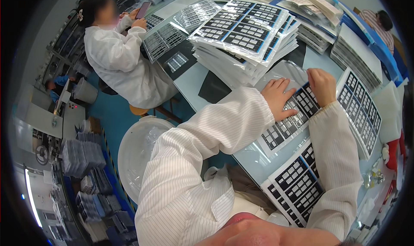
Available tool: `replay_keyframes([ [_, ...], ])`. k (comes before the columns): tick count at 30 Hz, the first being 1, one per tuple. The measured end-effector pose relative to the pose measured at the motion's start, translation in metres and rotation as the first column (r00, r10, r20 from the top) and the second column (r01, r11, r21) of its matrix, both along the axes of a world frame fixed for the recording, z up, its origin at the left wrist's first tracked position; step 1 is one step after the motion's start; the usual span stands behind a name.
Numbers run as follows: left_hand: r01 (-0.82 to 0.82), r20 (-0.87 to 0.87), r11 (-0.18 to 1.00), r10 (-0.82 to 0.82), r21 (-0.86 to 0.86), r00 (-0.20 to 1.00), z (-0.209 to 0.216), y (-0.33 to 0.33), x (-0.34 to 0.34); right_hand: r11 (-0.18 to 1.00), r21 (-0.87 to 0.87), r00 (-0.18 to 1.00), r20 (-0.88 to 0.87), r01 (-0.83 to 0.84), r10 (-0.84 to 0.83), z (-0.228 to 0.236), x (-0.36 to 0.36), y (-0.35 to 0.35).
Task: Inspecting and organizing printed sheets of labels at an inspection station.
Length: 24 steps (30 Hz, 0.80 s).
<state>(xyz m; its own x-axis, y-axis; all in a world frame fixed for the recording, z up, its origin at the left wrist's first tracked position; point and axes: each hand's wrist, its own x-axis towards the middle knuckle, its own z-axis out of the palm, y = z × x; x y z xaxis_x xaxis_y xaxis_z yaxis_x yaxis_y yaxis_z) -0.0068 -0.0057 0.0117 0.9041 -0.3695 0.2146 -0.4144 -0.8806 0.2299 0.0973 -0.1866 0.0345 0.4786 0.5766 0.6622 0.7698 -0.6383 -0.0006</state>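
On the table in front of me lies a printed sheet (282, 131) with black panels and pale rectangles. My left hand (278, 98) rests flat on it, fingers spread. My right hand (322, 87) is closed at the sheet's far right edge, its fingertips pinching a transparent film (292, 72) that curls up beyond the sheet's far end. How far the film extends over the panels is hard to make out. Closer to me, a second printed sheet (297, 183) hangs near the table edge, partly under my right forearm. A stack of similar sheets (359, 108) stands right of my right hand.
A tall, uneven pile of printed sheets (241, 30) stands beyond my left hand. Farther right are stacked white sheets (358, 52) and a blue tray (366, 30). A white bin (133, 155) stands left of the table. A seated co-worker (116, 52) holds a phone (143, 10).
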Motion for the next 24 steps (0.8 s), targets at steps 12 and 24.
replay_keyframes([
  [12, 0.052, 0.144, 0.964, -0.014, -0.261, 0.989, -0.013, 0.002, 0.007, 0.937, 0.160, 0.947, -0.136, 0.311, -0.291, 0.093, -0.052, -0.029],
  [24, -0.183, -0.312, 0.314, -0.431, -0.932, 0.847, 0.061, -0.068, -0.049, 0.948, -0.257, 0.971, 0.193, 0.185, -0.137, 0.104, -0.194, -0.047],
])
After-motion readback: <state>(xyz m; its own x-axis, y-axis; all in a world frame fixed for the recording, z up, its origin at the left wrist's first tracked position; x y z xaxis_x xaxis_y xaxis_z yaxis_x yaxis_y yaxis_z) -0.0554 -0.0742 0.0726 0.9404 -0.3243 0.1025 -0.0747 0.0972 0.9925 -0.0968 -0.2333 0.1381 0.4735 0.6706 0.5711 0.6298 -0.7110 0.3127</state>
